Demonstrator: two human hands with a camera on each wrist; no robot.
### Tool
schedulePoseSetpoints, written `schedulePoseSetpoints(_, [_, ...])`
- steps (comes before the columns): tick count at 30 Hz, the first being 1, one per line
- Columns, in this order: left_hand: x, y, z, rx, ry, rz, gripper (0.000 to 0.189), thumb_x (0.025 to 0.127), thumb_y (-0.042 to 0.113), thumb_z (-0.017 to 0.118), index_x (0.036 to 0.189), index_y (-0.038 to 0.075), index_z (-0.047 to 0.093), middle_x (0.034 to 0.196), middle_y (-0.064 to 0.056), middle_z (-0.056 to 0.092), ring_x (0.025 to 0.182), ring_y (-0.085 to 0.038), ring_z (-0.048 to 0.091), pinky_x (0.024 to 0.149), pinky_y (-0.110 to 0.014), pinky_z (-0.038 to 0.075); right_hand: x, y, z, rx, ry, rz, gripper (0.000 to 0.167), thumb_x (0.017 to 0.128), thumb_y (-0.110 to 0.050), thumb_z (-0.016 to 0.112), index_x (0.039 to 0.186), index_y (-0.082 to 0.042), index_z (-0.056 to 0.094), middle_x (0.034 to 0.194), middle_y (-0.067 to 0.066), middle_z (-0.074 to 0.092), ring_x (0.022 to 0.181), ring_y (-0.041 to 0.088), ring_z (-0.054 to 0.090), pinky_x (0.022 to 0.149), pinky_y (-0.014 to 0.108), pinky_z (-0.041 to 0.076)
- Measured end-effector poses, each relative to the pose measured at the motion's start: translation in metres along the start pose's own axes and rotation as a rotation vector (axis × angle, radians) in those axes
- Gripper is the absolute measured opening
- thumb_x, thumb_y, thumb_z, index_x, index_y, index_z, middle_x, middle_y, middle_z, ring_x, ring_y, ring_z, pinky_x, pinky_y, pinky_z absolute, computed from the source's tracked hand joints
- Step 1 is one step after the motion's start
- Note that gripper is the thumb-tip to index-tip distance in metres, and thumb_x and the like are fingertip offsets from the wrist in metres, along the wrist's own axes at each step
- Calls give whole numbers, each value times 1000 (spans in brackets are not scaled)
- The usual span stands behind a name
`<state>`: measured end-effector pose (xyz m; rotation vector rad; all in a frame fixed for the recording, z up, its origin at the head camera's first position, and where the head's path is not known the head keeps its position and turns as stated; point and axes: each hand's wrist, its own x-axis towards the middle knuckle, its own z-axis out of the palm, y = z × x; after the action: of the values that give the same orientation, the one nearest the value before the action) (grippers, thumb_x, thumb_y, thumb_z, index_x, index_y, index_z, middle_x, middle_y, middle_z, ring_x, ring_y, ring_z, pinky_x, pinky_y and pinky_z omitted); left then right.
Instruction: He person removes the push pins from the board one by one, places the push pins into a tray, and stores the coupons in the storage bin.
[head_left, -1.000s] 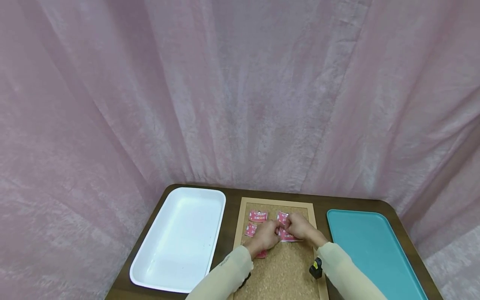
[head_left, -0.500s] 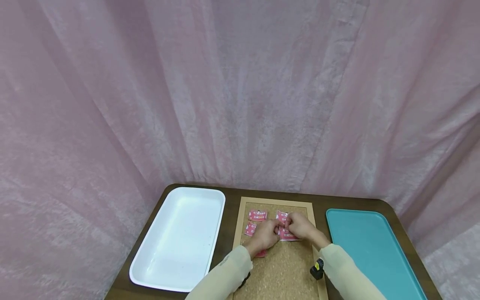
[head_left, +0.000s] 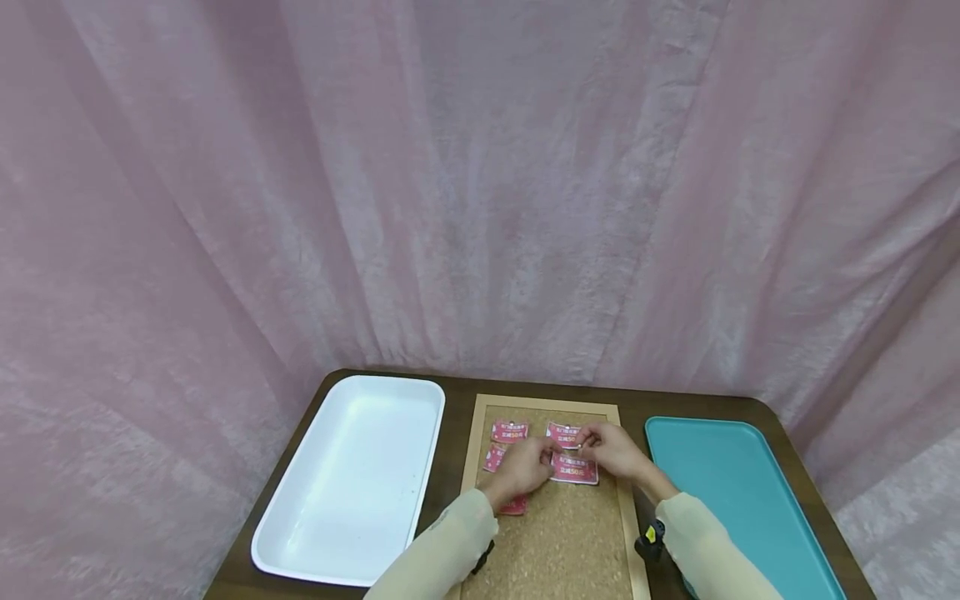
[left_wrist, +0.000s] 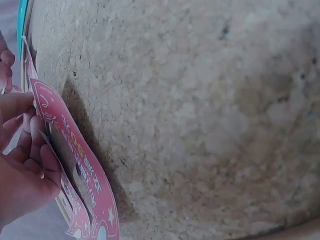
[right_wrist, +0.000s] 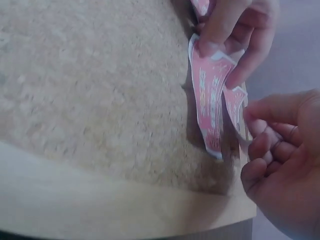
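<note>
My left hand (head_left: 522, 468) pinches the left end of a pink paper coupon (head_left: 576, 470) over the cork board (head_left: 570, 542). In the right wrist view this coupon (right_wrist: 207, 95) bows away from the cork, with the left thumb (right_wrist: 206, 47) on its printed face. My right hand (head_left: 613, 451) is beside the upper coupon (head_left: 561, 434) of the same column, thumb and fingertips drawn together. I cannot tell whether something small is between them. The right hand (right_wrist: 287, 165) has its other fingers curled. More coupons, such as the top left one (head_left: 510, 432), are on the board's left side, partly behind my left hand.
A deep white tray (head_left: 258, 546) stands left of the board, and a flat teal tray (head_left: 738, 500) lies to the right. The board has a raised pale wooden frame (head_left: 547, 405). All rest on a dark brown table (head_left: 637, 402), with a pink curtain (head_left: 480, 208) behind.
My right hand has drawn back a little to the right and its fingers have loosened, uncovering both right-hand coupons. The left hand stays at the lower coupon's left end. The view has shifted slightly.
</note>
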<state>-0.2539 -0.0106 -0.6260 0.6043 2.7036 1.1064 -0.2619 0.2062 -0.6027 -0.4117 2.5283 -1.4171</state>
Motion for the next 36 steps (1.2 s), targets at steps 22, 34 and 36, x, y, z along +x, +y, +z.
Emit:
schedulePoseSetpoints(22, [-11, 0, -40, -169, -30, 5, 38, 94, 1, 69, 130, 9, 73, 80, 7, 60, 63, -2, 48, 57, -20, 40, -21, 17, -31, 77, 79, -32, 15, 92, 6, 70, 107, 12, 68, 92, 18, 68, 75, 10, 56, 62, 23, 47])
schedulePoseSetpoints(34, [-14, 0, -66, -139, 26, 71, 35, 95, 2, 68, 130, 5, 72, 81, 7, 58, 63, -1, 48, 82, -37, 56, -44, 26, -52, 7, 122, 53, 14, 91, 2, 73, 103, 8, 70, 90, 11, 68, 77, 11, 57, 67, 25, 51])
schedulePoseSetpoints(36, [-16, 1, -71, -152, 25, 61, 34, 96, 2, 68, 130, 5, 72, 82, 7, 57, 66, -2, 48, 60, -26, 46, -48, 30, -56, 8, 124, 64, 15, 92, 1, 73, 105, 8, 70, 91, 12, 68, 77, 11, 58, 67, 27, 51])
